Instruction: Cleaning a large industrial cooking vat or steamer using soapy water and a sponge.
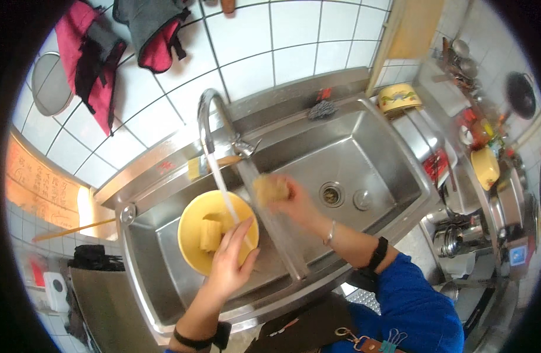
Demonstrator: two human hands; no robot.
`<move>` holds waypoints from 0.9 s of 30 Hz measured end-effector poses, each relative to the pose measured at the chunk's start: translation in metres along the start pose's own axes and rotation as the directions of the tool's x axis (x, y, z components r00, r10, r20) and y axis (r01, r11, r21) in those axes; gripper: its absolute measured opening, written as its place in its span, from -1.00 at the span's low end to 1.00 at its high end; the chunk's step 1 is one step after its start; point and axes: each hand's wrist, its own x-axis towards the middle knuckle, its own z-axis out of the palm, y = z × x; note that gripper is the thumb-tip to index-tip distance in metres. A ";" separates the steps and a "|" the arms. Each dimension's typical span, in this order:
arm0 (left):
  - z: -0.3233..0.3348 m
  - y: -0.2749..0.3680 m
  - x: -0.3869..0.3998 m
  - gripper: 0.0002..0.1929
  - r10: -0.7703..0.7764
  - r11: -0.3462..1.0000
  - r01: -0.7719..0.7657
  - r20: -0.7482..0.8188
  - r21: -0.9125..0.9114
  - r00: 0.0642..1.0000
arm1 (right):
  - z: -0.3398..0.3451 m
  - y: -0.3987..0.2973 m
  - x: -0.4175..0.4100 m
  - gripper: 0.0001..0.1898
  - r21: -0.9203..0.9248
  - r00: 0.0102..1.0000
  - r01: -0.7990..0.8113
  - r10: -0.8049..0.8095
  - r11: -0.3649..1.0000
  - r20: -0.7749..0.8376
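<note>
A yellow bowl (189, 212) stands in the left basin of the steel sink, under a stream of water from the curved faucet (203, 119). Inside it lies a yellow cylindrical piece (211, 234) that looks like cut corn on the cob. My left hand (230, 260) is over the bowl's near right side, fingers apart; whether it touches the rim is hard to tell. Above the divider between the basins, my right hand (300, 205) grips a blurred yellowish piece (270, 189), perhaps corn as well.
Behind the faucet's base lies a wooden-handled brush (194, 168). A grey scouring pad (322, 110) rests on the sink's back ledge. The right basin (306, 163) has a drain (331, 194). Pots, utensils and a yellow container (399, 99) crowd the right counter.
</note>
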 end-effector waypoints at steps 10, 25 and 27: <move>0.079 -0.110 -0.083 -0.64 -0.515 0.743 0.296 0.231 0.600 0.826 | -0.070 0.060 0.168 -0.46 -0.910 0.919 -0.379 -0.049 0.168 -0.392; 0.085 -0.178 -0.151 -0.74 -0.404 0.812 0.105 0.423 0.574 0.811 | 0.041 -0.069 0.111 -0.40 -0.482 0.771 0.610 -0.612 0.629 0.177; 0.086 -0.186 -0.154 -0.73 -0.438 0.806 0.111 0.460 0.581 0.772 | 0.054 -0.104 0.102 -0.41 -0.625 0.751 0.651 -0.490 0.431 0.443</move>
